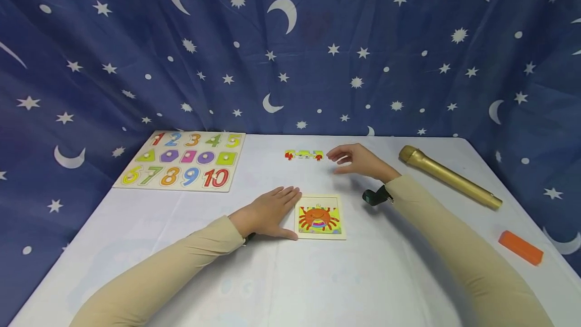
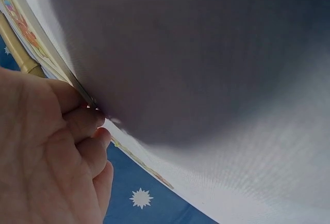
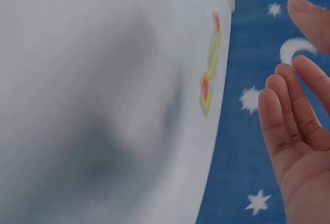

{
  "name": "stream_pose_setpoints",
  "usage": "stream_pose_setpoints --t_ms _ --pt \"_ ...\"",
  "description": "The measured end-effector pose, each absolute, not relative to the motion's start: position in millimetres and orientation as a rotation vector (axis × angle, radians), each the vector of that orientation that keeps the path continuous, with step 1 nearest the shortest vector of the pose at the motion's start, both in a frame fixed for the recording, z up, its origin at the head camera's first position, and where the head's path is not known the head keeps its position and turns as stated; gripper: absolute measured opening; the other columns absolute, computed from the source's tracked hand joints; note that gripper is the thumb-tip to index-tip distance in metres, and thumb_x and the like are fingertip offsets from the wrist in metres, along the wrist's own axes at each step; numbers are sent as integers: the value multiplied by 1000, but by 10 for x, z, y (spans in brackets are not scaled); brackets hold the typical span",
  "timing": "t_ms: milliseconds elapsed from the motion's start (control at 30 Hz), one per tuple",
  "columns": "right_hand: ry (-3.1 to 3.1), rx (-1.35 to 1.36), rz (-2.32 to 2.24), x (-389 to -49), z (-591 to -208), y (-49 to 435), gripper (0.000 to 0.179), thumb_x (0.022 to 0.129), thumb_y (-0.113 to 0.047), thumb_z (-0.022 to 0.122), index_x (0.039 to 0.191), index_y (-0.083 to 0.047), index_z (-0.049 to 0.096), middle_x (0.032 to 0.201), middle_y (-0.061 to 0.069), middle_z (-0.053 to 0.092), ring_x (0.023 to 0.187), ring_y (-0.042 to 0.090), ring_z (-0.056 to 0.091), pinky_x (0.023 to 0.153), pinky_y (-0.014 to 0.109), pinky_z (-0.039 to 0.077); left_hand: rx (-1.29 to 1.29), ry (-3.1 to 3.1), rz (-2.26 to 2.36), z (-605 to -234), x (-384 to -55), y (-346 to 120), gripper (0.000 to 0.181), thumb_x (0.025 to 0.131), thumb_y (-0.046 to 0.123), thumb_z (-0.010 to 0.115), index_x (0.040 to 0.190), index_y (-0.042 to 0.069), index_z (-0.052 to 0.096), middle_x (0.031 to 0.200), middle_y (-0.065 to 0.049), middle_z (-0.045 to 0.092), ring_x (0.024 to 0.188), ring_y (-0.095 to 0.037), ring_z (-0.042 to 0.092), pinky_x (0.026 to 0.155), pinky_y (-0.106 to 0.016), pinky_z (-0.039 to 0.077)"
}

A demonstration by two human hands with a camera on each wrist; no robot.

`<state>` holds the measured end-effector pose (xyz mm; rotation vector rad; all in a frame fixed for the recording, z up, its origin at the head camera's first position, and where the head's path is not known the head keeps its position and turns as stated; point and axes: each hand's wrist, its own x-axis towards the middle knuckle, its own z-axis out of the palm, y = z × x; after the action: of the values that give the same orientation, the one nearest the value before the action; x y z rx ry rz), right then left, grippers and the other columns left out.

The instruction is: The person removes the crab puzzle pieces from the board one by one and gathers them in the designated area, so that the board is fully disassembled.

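A small square puzzle [image 1: 319, 218] with an orange crab picture in a pale wooden frame lies flat on the table. My left hand [image 1: 271, 212] rests at its left edge, fingers fairly straight at the upper left corner and thumb spread toward the lower left corner. In the left wrist view, the fingertips [image 2: 95, 115] touch the frame's edge [image 2: 67, 74]. Farther back lies a narrow yellow-green and red puzzle strip [image 1: 304, 155]. My right hand [image 1: 358, 160] hovers just right of the strip, apart from it, with loosely bent fingers and nothing held. The strip [image 3: 210, 69] also shows in the right wrist view.
A wooden number and shape board [image 1: 181, 161] lies at the back left. A gold microphone [image 1: 449, 176] lies diagonally on the right, with an orange block [image 1: 520, 248] nearer the right edge. A blue star-and-moon curtain [image 1: 290, 64] hangs behind the white table [image 1: 317, 286].
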<state>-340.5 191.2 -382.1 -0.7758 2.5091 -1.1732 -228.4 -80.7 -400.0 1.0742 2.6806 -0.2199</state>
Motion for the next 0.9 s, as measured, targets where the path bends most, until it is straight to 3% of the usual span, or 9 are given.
stream_pose_setpoints --t_ms 267,433,733,900 --pt "2442 -874 -1142 -2934 -3784 1870 47 75 -6 78 117 4 61 115 21 64 106 34 60 93 42 52 1080 2690 -217 -4017 -2292 -814 102 79 75 47 151 7 19 158 -7 20 147 -21 17 121 -35 15" --pt "2402 -911 -1086 -2739 -3864 1748 44 74 -11 79 114 1 64 109 16 68 97 26 64 87 37 55 1087 2688 -224 -4028 -2299 -820 103 80 75 46 151 7 18 158 -7 19 147 -21 17 121 -35 14" --pt "2373 -950 -1002 -2635 -4022 1492 40 74 -13 80 109 -1 66 102 10 69 81 11 60 76 18 54 1116 2702 -200 -4028 -2296 -830 102 80 74 47 150 5 20 157 -8 21 146 -22 19 121 -35 16" --pt "2387 -963 -925 -2650 -4039 1399 37 74 -13 80 106 -2 67 95 6 69 74 7 56 70 14 52 1109 2700 -211 -4028 -2299 -829 102 80 75 47 150 6 20 157 -8 21 146 -22 19 121 -35 15"
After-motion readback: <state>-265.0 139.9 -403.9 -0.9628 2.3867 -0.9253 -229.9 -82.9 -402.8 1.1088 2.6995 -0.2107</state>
